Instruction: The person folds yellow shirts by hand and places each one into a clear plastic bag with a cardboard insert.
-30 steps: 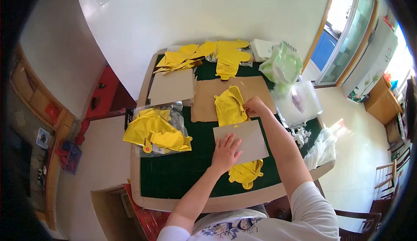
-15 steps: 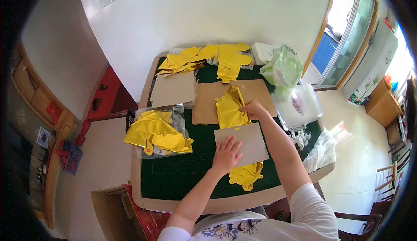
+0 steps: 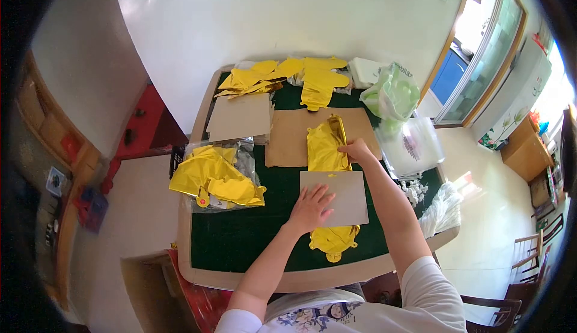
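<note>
My left hand lies flat, fingers spread, on a grey cardboard sheet. Beneath that sheet is a yellow foil balloon, uninflated, whose upper part shows beyond the sheet and whose lower end sticks out on my side. With its fingers pinched, my right hand grips the right edge of the upper part, where the foil is folded over. A brown cardboard piece lies under that upper part.
Flat yellow foil balloons lie along the back, with a stack of grey cardboard before them. At left is a plastic bag of yellow foil. A green-white bag, clear plastic bags and white strips line the right.
The grey sheet and the foil balloon have turned slightly and now lie straighter. My right hand keeps its pinch on the foil edge; my left hand stays on the sheet.
</note>
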Motion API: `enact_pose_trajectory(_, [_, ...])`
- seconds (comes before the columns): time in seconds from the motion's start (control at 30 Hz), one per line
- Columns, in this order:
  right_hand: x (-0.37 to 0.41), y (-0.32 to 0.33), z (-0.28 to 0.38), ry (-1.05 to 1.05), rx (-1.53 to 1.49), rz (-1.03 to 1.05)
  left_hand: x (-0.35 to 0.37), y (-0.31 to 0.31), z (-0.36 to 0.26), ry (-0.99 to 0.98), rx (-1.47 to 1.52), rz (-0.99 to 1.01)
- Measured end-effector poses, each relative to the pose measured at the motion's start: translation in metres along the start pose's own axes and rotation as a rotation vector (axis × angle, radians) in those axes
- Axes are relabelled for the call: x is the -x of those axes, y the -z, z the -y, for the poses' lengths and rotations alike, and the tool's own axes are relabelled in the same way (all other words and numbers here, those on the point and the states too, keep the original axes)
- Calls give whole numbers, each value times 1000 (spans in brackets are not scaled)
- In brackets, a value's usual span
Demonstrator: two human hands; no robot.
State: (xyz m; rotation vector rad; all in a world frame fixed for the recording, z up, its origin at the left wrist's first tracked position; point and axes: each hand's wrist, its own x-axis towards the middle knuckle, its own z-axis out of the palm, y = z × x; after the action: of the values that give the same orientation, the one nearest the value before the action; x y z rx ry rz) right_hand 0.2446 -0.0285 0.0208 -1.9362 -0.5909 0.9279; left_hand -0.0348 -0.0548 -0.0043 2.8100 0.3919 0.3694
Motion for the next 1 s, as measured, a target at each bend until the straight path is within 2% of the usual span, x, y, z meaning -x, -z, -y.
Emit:
enact_pose_trajectory(0.2, [9,1,4,14,26,-15,-1,4,0,19,-12,26])
enact_pose_trajectory(0.3, [-7,0,-9,25,28,-52,-3,6,-8,90,-47,74])
enact_pose_trajectory(0.7, [-2,2,-6,48,40,6,-5,1,-6,86,-26,14])
enact_pose_trajectory(0.8, [9,5,-3,90,14,30,-4,1,-5,78,-34,9])
enact_pose_trajectory(1.0, [51,17,2,312,-52,166,-5,8,-8,99,-14,59])
